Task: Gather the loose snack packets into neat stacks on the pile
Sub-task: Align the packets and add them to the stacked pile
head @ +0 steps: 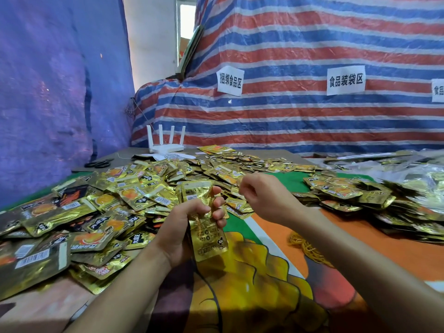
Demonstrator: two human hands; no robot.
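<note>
Left grip (188,223) was closed round an upright bundle of gold foil snack packets (207,230), held at the right edge of the large heap of loose gold foil packets (108,207) on the cloth-covered desk (264,289). Right grip (264,198) hovered right of the heap, fingers curled; contents could not be determined. A tangle of yellow rubber bands (310,247) lay further right of the heap.

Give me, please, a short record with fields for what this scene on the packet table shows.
Left hand: grips a small stack of gold packets, roughly upright
Right hand: fingers curled, nothing visible in them
Loose packets: heaped left of and behind the hands
Second heap: more packets at right
Rubber bands: yellow bunch beside the right forearm
Far edge: white router, black scissors
</note>
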